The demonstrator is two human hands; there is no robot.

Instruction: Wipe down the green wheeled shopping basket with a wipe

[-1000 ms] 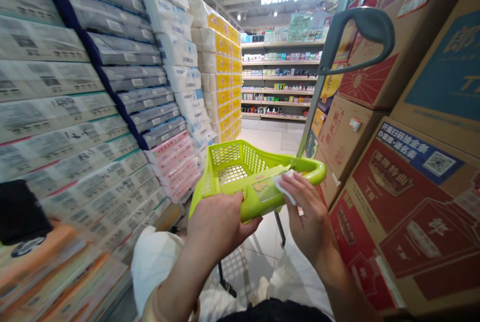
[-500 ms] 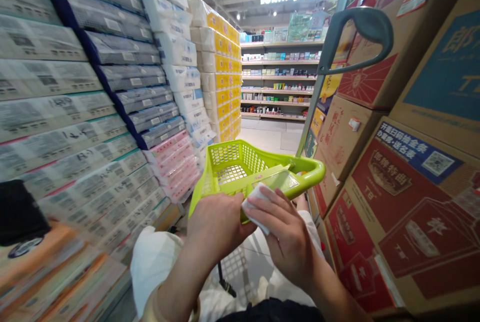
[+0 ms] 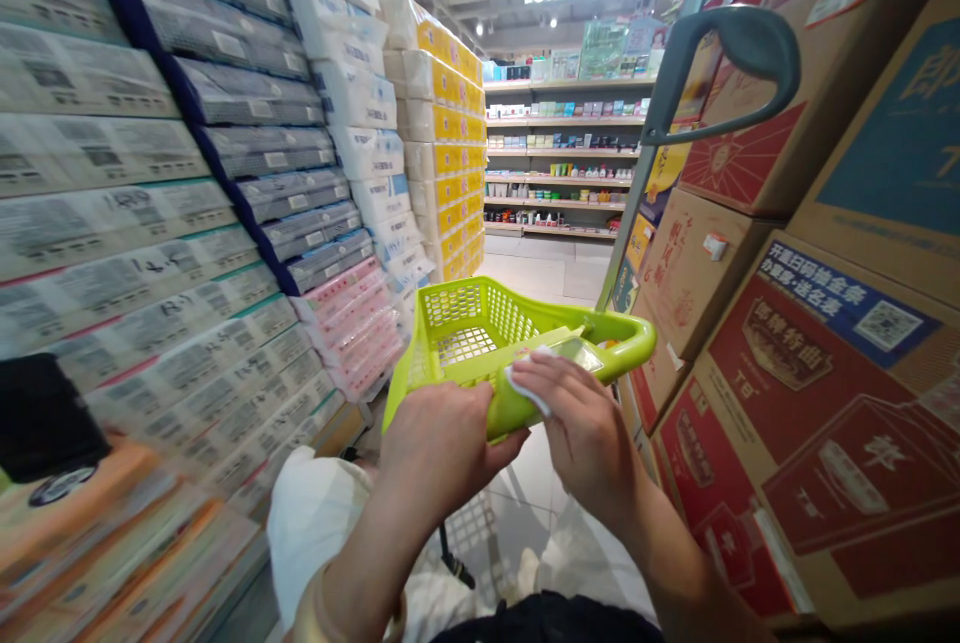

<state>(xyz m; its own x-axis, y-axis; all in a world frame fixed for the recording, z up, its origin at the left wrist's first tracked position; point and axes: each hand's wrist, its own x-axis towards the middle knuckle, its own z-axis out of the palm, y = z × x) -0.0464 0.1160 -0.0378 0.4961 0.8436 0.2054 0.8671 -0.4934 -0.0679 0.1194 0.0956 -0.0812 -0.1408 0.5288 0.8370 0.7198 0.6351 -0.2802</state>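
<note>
A lime-green plastic shopping basket (image 3: pixel 457 308) with perforated walls tilts in front of me, its thick rim toward my body. My left hand (image 3: pixel 442 428) grips the near rim, fingers wrapped over the edge. In my right hand (image 3: pixel 585 423) is a folded white cloth or tissue (image 3: pixel 531 385), pressed flat against the rim just right of my left hand. Beside the cloth a clear label panel (image 3: pixel 574 353) runs along the rim. The palm hides part of the cloth, so its exact kind cannot be made out.
Tall stacks of packaged tissue (image 3: pixel 367 103) line the left. Liquor cartons (image 3: pixel 825 393) are piled on the right. A grey looped handle on a pole (image 3: pixel 757 113) stands before them. Shelves of small goods (image 3: pixel 562 153) fill the far end, past a tiled floor (image 3: pixel 559 278).
My right hand has slid the white cloth rightward along the basket rim, baring green rim between the hands. My left hand keeps its grip.
</note>
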